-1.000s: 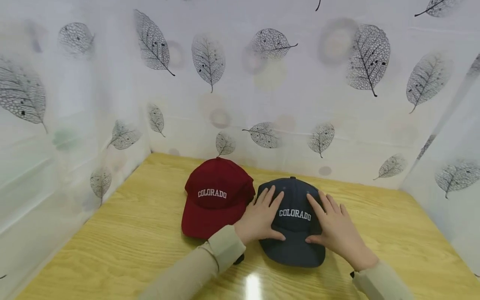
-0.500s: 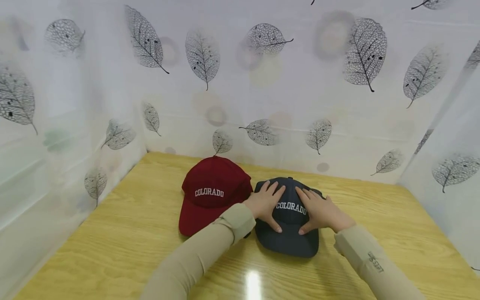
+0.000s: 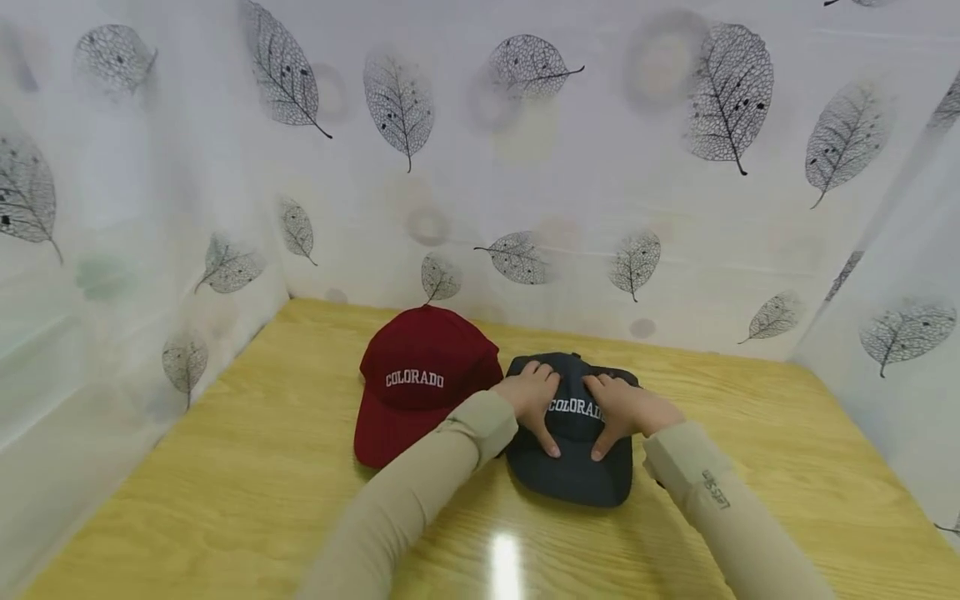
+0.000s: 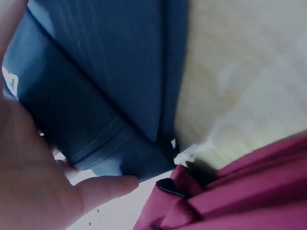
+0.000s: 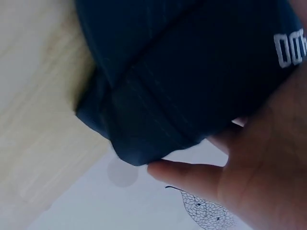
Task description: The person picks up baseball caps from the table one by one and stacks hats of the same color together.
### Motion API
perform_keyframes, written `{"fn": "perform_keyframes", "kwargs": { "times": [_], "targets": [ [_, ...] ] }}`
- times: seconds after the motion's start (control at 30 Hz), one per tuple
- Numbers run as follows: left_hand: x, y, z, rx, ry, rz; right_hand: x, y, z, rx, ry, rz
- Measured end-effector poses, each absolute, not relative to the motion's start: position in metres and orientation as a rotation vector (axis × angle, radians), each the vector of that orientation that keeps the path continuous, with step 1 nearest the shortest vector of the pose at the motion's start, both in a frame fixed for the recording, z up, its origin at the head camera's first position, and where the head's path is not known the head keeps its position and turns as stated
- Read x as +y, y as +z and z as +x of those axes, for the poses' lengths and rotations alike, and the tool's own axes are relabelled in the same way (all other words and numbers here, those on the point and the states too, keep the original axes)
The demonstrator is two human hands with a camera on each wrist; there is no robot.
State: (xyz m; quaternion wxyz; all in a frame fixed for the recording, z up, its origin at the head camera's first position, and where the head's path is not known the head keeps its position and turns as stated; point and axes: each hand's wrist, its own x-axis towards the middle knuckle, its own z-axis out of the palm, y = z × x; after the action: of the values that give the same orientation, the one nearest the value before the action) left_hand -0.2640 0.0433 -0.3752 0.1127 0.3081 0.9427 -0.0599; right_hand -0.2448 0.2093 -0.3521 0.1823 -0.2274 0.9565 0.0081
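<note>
A navy cap (image 3: pixel 570 471) with white COLORADO lettering sits on the table, its brim toward me. My left hand (image 3: pixel 534 402) grips the left side of its crown, thumb down near the brim and fingers bent over the top. On the other side of the lettering, my right hand (image 3: pixel 622 407) grips the crown in the same way. In the right wrist view, one finger (image 5: pixel 187 175) reaches along the crown's edge, with the lettering partly showing. A dark red cap (image 3: pixel 420 350), also lettered COLORADO, stands just left of the navy one, partly behind my left sleeve.
The wooden table (image 3: pixel 247 467) extends to both sides of the caps. Behind it and at both sides hang pale sheets (image 3: pixel 465 167) printed with leaves. My left forearm (image 3: pixel 420 492) crosses in front of the red cap's brim.
Both hands have drawn closer together over the navy cap's crown, with their spread fingers now bent. The crown looks lower and flatter. The red cap stays put; the head view has shifted slightly.
</note>
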Motion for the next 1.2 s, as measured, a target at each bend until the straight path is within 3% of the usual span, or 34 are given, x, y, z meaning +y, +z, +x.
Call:
{"fn": "perform_keyframes", "kwargs": {
  "times": [0.33, 0.6, 0.83, 1.2],
  "targets": [
    [0.029, -0.374, -0.229, 2.888, 0.009, 0.863, 0.216, -0.358, -0.212, 2.976, -0.017, -0.594],
    [0.010, -0.385, -0.207, 2.673, 0.502, 0.640, 0.226, -0.369, -0.179, 2.925, -0.545, -0.399],
    [-0.010, -0.391, -0.210, 2.385, 1.067, 0.507, 0.233, -0.373, -0.168, 2.774, -0.730, -0.369],
    [0.002, -0.401, -0.225, 2.301, 1.227, 0.381, 0.241, -0.377, -0.181, 2.717, -0.835, -0.325]
  ]
}}
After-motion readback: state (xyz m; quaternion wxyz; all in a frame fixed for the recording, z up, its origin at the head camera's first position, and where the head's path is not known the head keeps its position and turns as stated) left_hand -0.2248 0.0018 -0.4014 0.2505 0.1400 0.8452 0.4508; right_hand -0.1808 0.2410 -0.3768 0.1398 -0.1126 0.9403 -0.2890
